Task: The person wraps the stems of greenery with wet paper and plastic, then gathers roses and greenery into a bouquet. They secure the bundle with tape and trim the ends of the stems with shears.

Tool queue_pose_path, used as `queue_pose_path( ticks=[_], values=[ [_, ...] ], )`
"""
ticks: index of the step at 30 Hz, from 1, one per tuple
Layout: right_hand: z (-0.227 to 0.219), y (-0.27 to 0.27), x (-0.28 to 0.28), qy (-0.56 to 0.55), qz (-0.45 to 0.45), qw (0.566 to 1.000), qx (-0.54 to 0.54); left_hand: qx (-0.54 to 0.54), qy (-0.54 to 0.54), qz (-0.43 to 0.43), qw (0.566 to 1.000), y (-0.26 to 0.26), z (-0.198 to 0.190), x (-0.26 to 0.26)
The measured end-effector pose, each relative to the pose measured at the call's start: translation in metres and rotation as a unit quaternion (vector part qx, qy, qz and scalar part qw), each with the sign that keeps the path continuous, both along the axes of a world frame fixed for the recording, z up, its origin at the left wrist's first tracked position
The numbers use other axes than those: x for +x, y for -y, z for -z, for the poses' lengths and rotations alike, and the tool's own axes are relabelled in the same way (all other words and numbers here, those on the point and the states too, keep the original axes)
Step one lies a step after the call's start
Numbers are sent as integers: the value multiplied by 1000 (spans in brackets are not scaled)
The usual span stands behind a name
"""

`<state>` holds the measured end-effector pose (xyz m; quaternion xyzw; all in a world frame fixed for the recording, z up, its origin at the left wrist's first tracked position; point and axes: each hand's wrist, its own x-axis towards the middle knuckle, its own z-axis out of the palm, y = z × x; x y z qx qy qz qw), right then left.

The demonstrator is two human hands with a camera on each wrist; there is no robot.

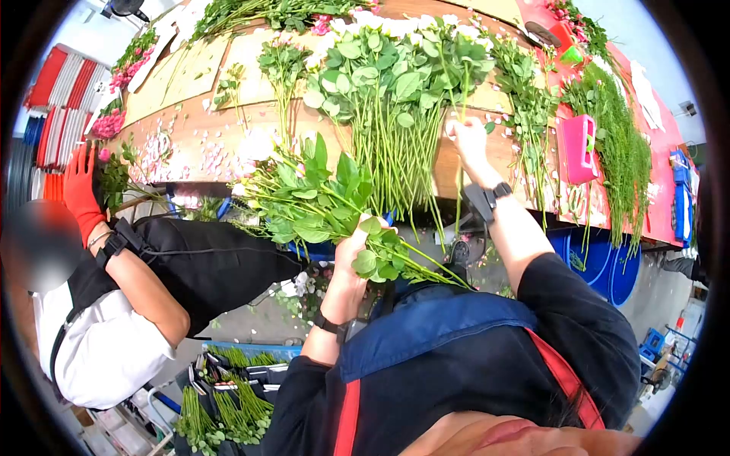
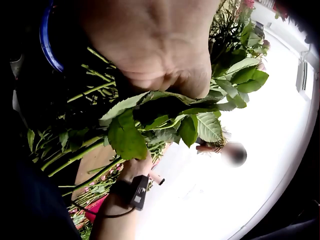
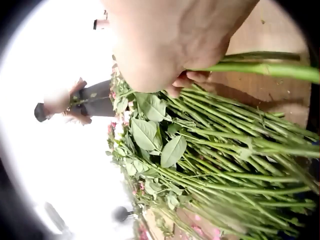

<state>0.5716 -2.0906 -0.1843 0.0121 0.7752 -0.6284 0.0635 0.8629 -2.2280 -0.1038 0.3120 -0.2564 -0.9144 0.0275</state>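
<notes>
My left hand (image 1: 350, 247) grips a bunch of leafy flower stems (image 1: 315, 216) in front of my body, pale blooms pointing left and cut ends to the lower right. In the left wrist view, broad leaves (image 2: 127, 136) cover most of its fingers. On the table's near side, my right hand (image 1: 469, 142) pinches a flower stem (image 3: 270, 70), whose thick green end sticks out from the fingers. Next to that hand lies a large pile of white roses (image 1: 395, 83), its bare stems (image 3: 240, 150) hanging over the table edge.
Smaller flower bunches lie on the wooden table (image 1: 182, 140) among scattered petals. To the right are a pink container (image 1: 578, 150), long feathery greenery (image 1: 620, 152) and blue tubs (image 1: 601, 262) below. Another person with a red glove (image 1: 82, 190) is at left. Bundled stems (image 1: 228, 403) stand behind.
</notes>
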Motion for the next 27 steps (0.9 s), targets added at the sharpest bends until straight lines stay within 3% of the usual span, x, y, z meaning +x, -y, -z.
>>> queue_pose_path(
  ticks=[1,4,8,13,15,18,22,25,26,27],
  values=[
    [-3,-8,3,-59,7,998,-16,4,-5,5,1000,2,1,0],
    [-42,-34,42,-65,-44,996,-37,3,33,-12,999,-3,-6,-7],
    [-78,-61,118,10,-131,990,-46,-2,13,-34,999,-5,-11,-14],
    [-69,-84,179,-26,-305,952,20,28,-10,21,999,0,-12,-16],
    [-70,-82,184,-89,-392,912,81,-32,17,52,998,-3,-24,-17],
    [-83,-70,182,-234,-445,852,143,-50,-3,17,999,-8,-17,-17],
    [-77,-65,184,-280,-491,815,131,-11,7,72,997,0,-21,-19],
    [-86,-61,170,-209,-589,762,172,-30,-26,60,997,-1,-6,-17],
    [-90,-57,158,-167,-591,781,115,44,-53,47,997,-2,-3,-16],
    [-94,-50,138,-190,-569,787,144,-1,-10,42,999,-4,-9,-15]
  ],
)
